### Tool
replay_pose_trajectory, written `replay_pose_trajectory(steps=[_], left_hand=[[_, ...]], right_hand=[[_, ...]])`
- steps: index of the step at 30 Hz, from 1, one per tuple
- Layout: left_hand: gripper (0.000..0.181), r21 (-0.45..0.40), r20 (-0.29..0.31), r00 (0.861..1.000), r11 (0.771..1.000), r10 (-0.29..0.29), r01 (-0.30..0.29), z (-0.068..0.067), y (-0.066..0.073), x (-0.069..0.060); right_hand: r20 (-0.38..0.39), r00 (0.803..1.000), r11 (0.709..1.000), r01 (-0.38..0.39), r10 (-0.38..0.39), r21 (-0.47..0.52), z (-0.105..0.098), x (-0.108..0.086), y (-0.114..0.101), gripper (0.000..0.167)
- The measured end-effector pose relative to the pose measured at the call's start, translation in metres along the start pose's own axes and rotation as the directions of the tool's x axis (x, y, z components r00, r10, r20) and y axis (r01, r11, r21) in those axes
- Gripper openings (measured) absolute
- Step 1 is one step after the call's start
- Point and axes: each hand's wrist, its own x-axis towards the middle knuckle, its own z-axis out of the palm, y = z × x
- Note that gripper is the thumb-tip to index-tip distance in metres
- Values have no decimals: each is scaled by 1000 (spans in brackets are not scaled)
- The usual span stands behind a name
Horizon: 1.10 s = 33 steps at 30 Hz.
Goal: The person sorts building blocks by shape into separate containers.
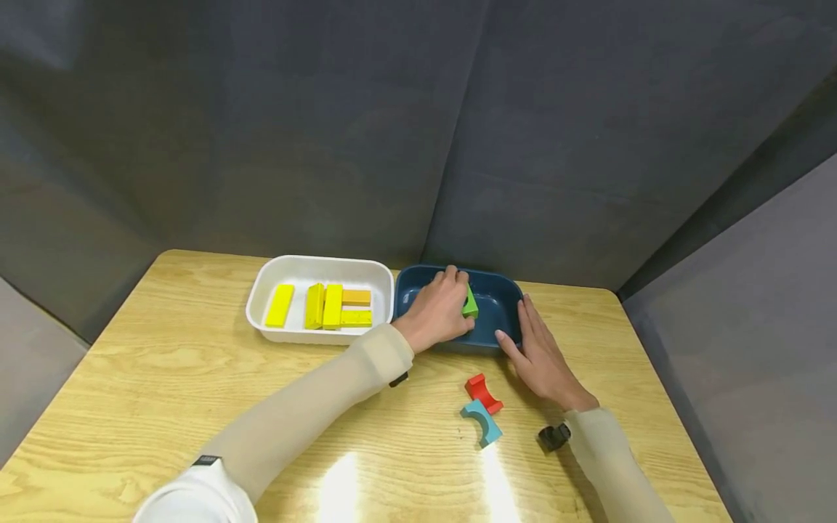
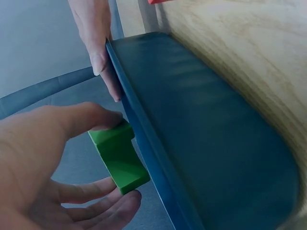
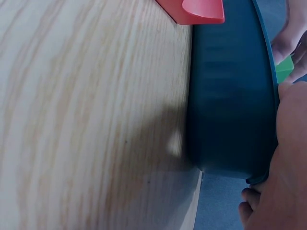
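A green arch-shaped block (image 2: 120, 158) is pinched between the thumb and fingers of my left hand (image 1: 439, 309), at the dark blue tray (image 1: 487, 283). In the left wrist view the block shows above the tray's rim, its notch turned toward the tray. My right hand (image 1: 546, 363) rests against the tray's right end, with its thumb by the front rim and its fingers extended along the side. In front of the tray, a red arch block (image 1: 482, 394) and a light blue arch block (image 1: 482, 421) lie close together on the table. My left hand partly hides the tray's inside.
Left of the blue tray, nearly against it, stands a white tray (image 1: 320, 336) holding several yellow blocks (image 1: 332, 306) and an orange one (image 1: 356, 298). Both trays are near the back edge of the wooden table (image 1: 196, 349), before a dark grey curtain (image 1: 340, 131).
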Motion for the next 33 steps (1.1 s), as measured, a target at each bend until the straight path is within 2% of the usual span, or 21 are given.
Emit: replay_pose_trajectory(steps=[13,19,33], left_hand=[[58,-25,53,998,999,-41,42,7,-3,16],[58,-25,52,996,997,-74,75,12,-4,23],[59,10,83,992,996,-91,91,20,-7,28]], right_hand=[[-2,1000,1000,-9,9,-14,-1,1,-1,88],[-3,1000,1000,-6,6,-13,-4,2,-1,89],[-10,1000,1000,-6,5,-4,-1,0,-1,88]])
